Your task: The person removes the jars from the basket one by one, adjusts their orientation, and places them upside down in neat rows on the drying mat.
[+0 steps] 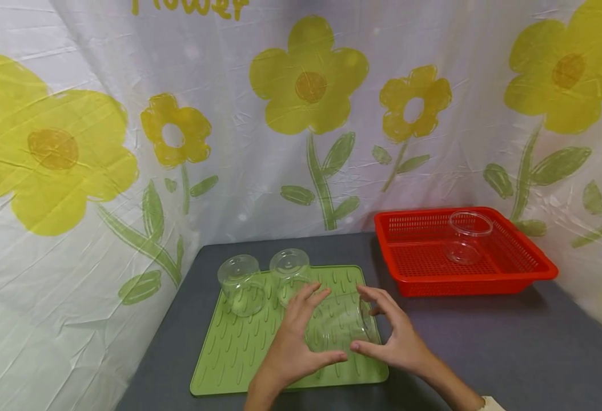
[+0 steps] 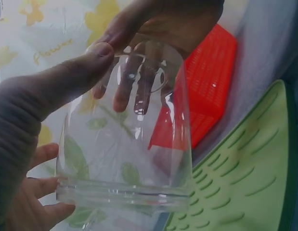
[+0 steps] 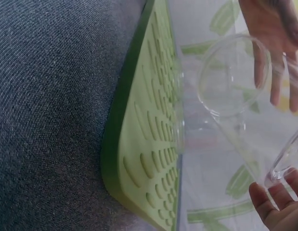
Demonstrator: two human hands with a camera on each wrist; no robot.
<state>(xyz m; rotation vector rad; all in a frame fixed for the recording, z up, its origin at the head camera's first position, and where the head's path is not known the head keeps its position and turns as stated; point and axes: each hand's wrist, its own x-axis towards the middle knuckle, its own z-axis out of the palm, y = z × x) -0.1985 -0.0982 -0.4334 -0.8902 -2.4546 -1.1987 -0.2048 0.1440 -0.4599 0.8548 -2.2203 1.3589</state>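
Note:
Above the green ribbed mat (image 1: 234, 354), a clear cup (image 1: 339, 322) is tilted on its side between the two hands. On its left side the left hand (image 1: 291, 342) holds it, thumb and fingers curved round it. The right hand (image 1: 396, 331) grips the other end with bent fingers. In the left wrist view the cup (image 2: 129, 144) has a thick band near one end, with left fingertips (image 2: 64, 209) against it. Right fingertips (image 3: 262, 197) meet the cup's edge in the right wrist view. Exact contact points are hard to see through the transparent wall.
Two more clear cups, one at the far left (image 1: 241, 285) and one beside it (image 1: 289, 274), stand bottom up on the mat. A red perforated basket (image 1: 465, 285) with one clear cup (image 1: 465, 240) inside is at the back right. A flowered curtain (image 1: 229, 200) hangs behind the dark table (image 1: 465, 337).

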